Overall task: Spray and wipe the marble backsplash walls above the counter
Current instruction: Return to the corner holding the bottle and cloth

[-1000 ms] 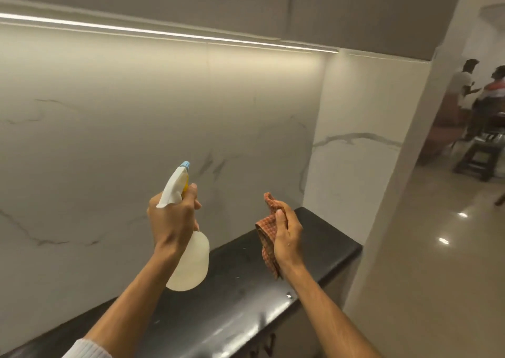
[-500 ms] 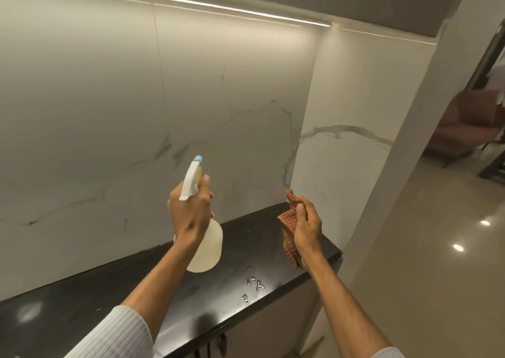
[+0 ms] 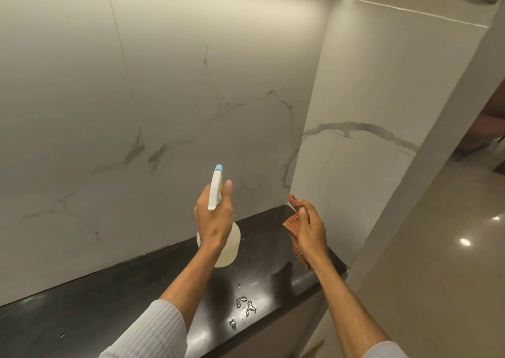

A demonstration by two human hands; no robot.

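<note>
Your 2 hands have drifted right, toward the corner. Your left hand (image 3: 214, 221) grips the bottle (image 3: 228, 248) by its neck, thumb up along the head. It stands upright over the counter (image 3: 109, 303), nozzle aimed ahead at the backsplash (image 3: 191, 98) just beyond. Your right hand (image 3: 311, 232) clutches the cloth (image 3: 290, 224) (bunched, hanging down), nearer the side wall (image 3: 369, 84). Spraying likely comes first, so your left hand leads.
</note>
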